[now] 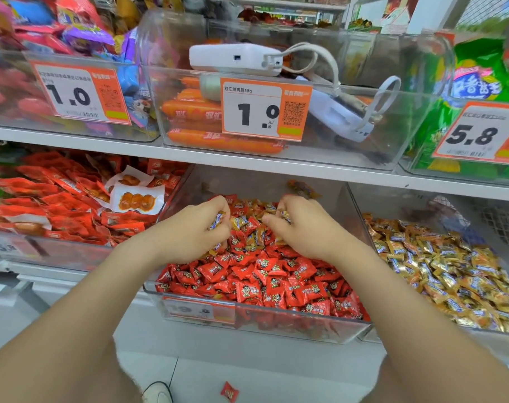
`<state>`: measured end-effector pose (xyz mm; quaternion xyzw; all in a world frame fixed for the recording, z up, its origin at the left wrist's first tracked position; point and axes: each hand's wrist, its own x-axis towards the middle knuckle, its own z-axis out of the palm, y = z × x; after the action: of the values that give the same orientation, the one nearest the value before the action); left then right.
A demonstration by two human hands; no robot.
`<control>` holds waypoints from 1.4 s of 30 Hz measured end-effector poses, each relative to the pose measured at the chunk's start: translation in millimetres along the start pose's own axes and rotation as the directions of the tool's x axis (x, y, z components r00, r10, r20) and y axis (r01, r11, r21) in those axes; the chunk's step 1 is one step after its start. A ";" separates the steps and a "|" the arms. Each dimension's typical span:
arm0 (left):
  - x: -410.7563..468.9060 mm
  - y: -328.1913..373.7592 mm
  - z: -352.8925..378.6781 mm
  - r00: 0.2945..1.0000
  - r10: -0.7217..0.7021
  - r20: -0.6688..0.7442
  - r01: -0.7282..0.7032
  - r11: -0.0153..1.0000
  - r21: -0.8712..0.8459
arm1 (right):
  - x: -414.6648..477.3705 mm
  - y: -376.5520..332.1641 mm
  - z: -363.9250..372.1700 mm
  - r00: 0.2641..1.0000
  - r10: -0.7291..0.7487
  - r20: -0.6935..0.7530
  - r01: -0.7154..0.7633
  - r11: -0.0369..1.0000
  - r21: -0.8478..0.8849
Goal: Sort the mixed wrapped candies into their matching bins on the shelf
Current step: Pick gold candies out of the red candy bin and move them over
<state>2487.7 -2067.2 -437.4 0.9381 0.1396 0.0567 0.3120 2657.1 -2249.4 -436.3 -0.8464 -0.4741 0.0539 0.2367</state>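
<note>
Price tag [199, 311] on the red-candy bin [288, 334], blurred, illegible.

Bright, even light; wide-angle bending and blur toward the edges.

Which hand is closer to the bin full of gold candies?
Right. The right hand is in the red candy bin, near the wall of the gold candy bin; the left hand is farther left in it. Both grip gold candies.
</note>
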 end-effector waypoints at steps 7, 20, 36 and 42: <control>-7.9 0.5 -3.0 0.998 0.058 0.031 -0.057 0.998 -0.040 | 14.4 -9.4 12.5 0.996 0.057 0.061 -0.048 0.989 -0.143; -17.3 13.7 0.2 0.994 0.102 -0.026 -0.105 0.985 -0.141 | 23.1 -18.3 18.8 0.998 0.058 0.025 -0.060 0.994 0.086; -8.7 33.3 13.2 0.999 0.031 0.033 -0.027 0.994 -0.106 | -10.9 -1.4 -4.9 0.948 0.312 0.063 -0.290 0.767 0.572; -6.4 57.0 14.8 0.996 0.041 -0.074 -0.060 0.961 -0.271 | -29.3 2.7 -23.9 0.956 0.255 0.148 -0.276 0.598 0.753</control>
<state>2497.3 -2121.2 -415.0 0.8870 0.1170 0.1148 0.4317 2650.8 -2283.2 -420.4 -0.7259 -0.2782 0.2946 0.5557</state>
